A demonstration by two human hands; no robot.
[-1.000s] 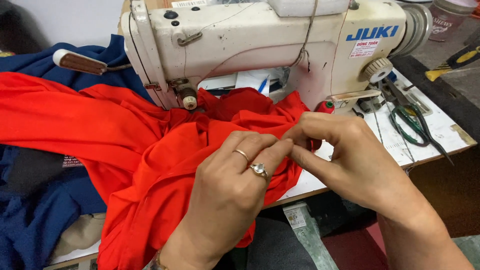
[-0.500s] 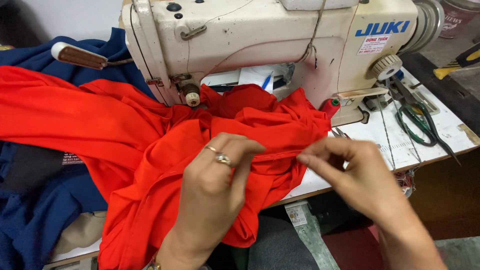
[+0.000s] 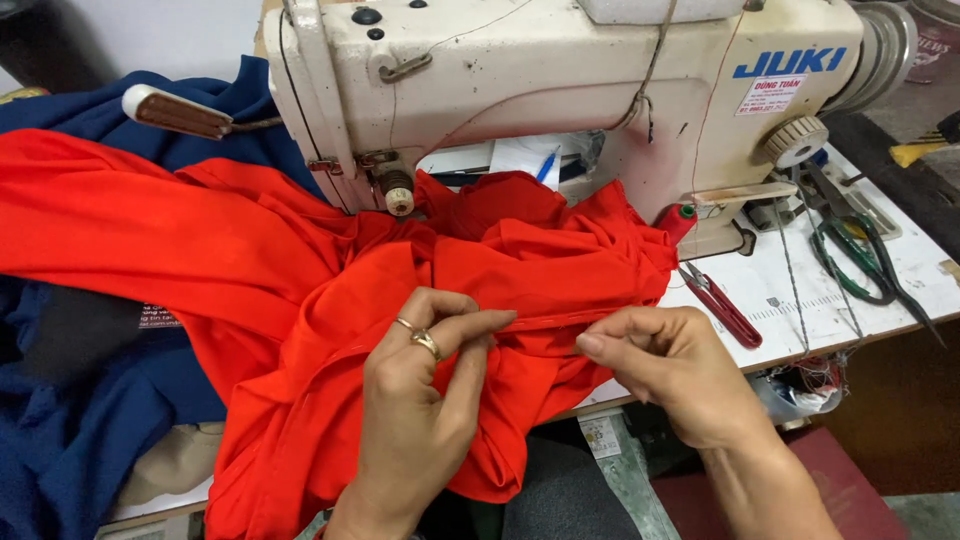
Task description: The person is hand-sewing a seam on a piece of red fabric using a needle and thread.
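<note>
**Two hands stretch a folded red edge in front of the machine**

Two hands are at work on the red fabric [image 3: 300, 280], which lies heaped across the bench [image 3: 800, 300] and spills off its front edge toward the person. The left hand [image 3: 415, 400], rings on one finger, has its grip pinched on a narrow folded edge [image 3: 545, 322] of the cloth. The right hand [image 3: 670, 375], at about three o'clock from the left, has its grip pressed on the same fold, so the strip runs taut between them.

The sewing machine [image 3: 560, 90] stands at twelve o'clock, its presser foot [image 3: 398, 200] just above the bunched cloth. Dark blue fabric [image 3: 70, 440] lies at nine o'clock, partly under the red. Red-handled snips [image 3: 722, 305] rest at two o'clock from the right hand, and green-handled scissors [image 3: 850, 260] lie farther right.

To my eye, doing this well means keeping the fold even in width along the stretch, with steady, gentle tension from both pinches so the slippery cloth does not twist. The loose bulk at the front edge looks likely to drag; supporting it would help.
</note>
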